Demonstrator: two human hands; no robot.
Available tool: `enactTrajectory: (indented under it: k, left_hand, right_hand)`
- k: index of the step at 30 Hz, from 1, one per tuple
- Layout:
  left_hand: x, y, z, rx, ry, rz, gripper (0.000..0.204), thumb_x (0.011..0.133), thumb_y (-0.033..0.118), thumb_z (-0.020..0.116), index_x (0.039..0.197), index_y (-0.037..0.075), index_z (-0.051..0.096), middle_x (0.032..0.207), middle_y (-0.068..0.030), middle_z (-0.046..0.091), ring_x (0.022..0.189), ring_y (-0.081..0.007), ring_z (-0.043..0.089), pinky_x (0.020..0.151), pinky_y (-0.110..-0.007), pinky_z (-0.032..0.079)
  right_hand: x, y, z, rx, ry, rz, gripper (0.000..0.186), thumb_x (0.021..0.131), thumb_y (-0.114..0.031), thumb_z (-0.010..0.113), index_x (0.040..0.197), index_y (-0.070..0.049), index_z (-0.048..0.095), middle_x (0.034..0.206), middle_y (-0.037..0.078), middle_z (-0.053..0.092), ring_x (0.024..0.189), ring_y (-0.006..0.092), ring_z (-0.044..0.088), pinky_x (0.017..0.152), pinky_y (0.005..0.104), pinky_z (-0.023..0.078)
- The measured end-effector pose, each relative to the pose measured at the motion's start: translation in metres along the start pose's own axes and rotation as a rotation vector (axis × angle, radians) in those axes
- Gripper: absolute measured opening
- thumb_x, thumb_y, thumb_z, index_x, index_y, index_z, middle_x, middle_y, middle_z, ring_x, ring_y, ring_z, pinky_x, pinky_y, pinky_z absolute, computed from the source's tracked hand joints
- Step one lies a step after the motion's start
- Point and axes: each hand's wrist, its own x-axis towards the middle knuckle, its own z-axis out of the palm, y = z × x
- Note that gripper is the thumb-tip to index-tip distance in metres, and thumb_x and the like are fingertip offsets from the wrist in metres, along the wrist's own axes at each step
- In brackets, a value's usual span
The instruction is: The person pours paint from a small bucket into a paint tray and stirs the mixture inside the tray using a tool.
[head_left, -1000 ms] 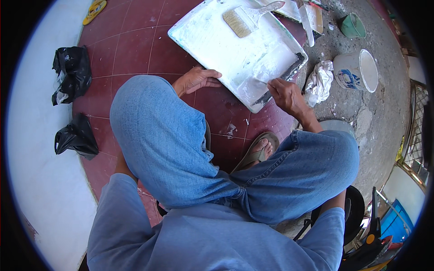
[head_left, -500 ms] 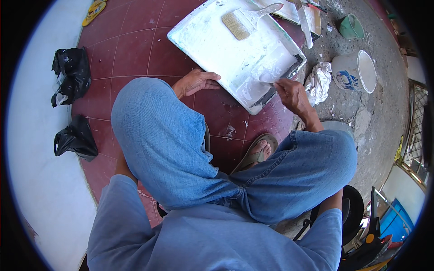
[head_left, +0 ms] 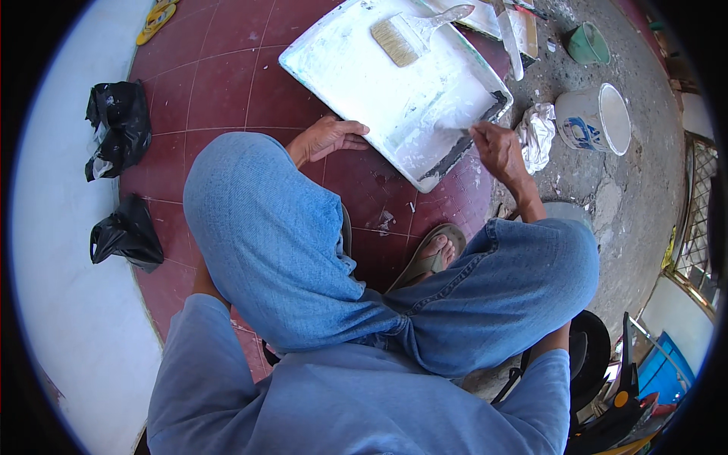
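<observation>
A white paint tray (head_left: 356,80) with white paint in its lower end lies tilted across the tiles ahead of me. My left hand (head_left: 327,139) grips its near left edge, thumb and fingers pressed together at the rim. Above the lower right end, my right hand (head_left: 497,150) is closed around a small tool (head_left: 453,127), whose pale, paint-coated end sits over the wet paint. That end is blurred, so its exact kind cannot be made out. A wide paintbrush (head_left: 402,42) rests across the tray's upper part, its bristles pointing left.
A crumpled white cloth (head_left: 536,136), a white bucket (head_left: 599,120) and a green pail (head_left: 588,44) are to the right on grey concrete. Beyond the tray, a long flat blade (head_left: 508,42) leans by a box. Black plastic bags (head_left: 120,125) line the left wall, with yellow sandals (head_left: 157,20) farther off.
My right hand has shifted slightly right and up with the small tool, drawing its end across the paint toward the tray's dark edge. My left hand stays at the rim.
</observation>
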Motion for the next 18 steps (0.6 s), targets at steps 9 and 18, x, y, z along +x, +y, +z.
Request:
enactTrajectory:
  k: [9,18]
  left_hand:
    - [-0.001,-0.003,-0.005,-0.013,0.008,-0.005,0.043,0.078,0.014,0.064,0.112,-0.007,0.048,0.107,-0.017,0.055,0.099,-0.025,0.056,0.09,-0.04,0.045]
    - [-0.001,0.002,0.001,-0.016,0.008,-0.017,0.042,0.078,0.013,0.064,0.112,-0.006,0.048,0.107,-0.0169,0.056,0.101,-0.0257,0.055,0.091,-0.04,0.044]
  right_hand:
    - [0.013,0.002,0.014,-0.091,0.074,-0.012,0.012,0.082,-0.012,0.054,0.083,-0.001,0.059,0.079,0.017,0.061,0.067,0.0362,0.059,0.06,0.0398,0.046]
    - [0.022,0.038,-0.006,-0.247,0.235,0.133,0.016,0.082,-0.015,0.053,0.082,0.0,0.058,0.075,0.019,0.06,0.067,0.0372,0.058,0.06,0.0429,0.045]
